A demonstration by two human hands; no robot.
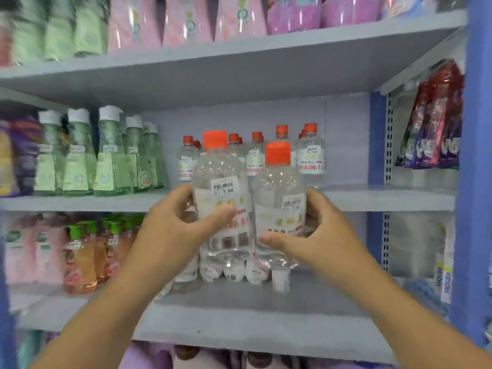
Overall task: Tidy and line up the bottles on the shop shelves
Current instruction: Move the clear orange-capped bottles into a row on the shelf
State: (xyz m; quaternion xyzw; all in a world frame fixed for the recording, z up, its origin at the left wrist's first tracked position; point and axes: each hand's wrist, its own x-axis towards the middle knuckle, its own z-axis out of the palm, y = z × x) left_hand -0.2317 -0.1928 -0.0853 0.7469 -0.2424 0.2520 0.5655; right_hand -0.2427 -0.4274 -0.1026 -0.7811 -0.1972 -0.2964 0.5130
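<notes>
Two clear bottles (222, 193) (278, 206) were held touching, the left hand (177, 225) and right hand (316, 235) each wrapped round one, probably to set them together before the shelf row (255, 155) behind.

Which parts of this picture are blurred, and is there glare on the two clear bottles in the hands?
Head view: left edge smears, green bottles with white caps soft; two clear plastic bottles with orange caps sharper, small white glints; shelf edge bowed.
</notes>
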